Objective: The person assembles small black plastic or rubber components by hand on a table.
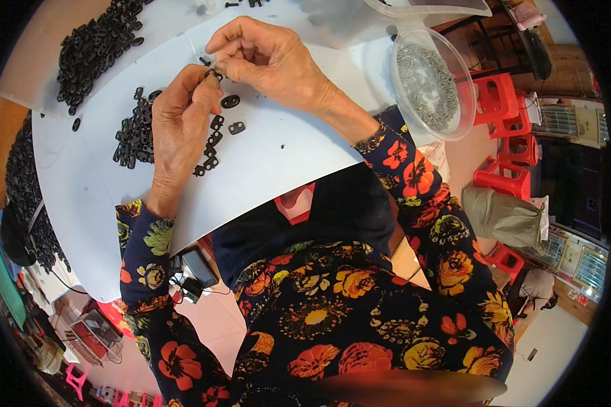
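Above the white table [305, 152], my left hand [183, 125] pinches a small black plastic part [212, 72] between thumb and fingertips. My right hand [278, 68] meets it there, its thumb and fingers closed together at the part. Whatever the right fingertips hold is too small and covered to make out. Just below the hands lie a black oval piece [230, 101] and a black two-holed piece [236, 127]. A small pile of black parts [135, 136] sits left of my left hand, and a short row of them [211, 154] lies to its right.
A round clear tub [466, 102] of small shiny metal pieces stands at the table's right edge. A big heap of black oval parts [95, 51] lies at the far left. Another dark heap [30, 197] is beyond the left edge. Red stools [497, 98] stand on the floor at right.
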A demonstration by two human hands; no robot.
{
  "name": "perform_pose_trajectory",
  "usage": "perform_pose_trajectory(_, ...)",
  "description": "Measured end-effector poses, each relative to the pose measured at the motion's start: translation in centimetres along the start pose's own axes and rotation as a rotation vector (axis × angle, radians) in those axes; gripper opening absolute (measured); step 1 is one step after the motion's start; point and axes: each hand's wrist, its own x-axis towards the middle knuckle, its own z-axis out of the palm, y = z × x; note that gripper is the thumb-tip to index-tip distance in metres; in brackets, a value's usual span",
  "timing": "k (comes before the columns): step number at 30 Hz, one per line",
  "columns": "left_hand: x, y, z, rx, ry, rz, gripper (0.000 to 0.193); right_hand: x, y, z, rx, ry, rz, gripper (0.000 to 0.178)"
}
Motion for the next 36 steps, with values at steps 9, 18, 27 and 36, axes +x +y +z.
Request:
perform_pose_trajectory(9,-0.2,0.4,0.5,0.195,0.105,0.026,0.012,-0.2,0.1,0.7,0.063,0.056,0.02,0.021)
perform_pose_trajectory(18,0.2,-0.1,0.1,-0.121,0.043,-0.005,0.019,0.0,0.1,0.4,0.112,0.031,0.113,0.012)
perform_pose_trajectory(27,-0.1,-0.1,0.3,0.167,0.072,0.015,0.013,-0.1,0.4,0.5,0.009,0.034,0.158,0.017)
perform_pose_trajectory(36,0.3,-0.2,0.0,-0.122,0.055,-0.048,0.014,0.1,-0.4,0.0,0.024,0.02,0.092,0.014)
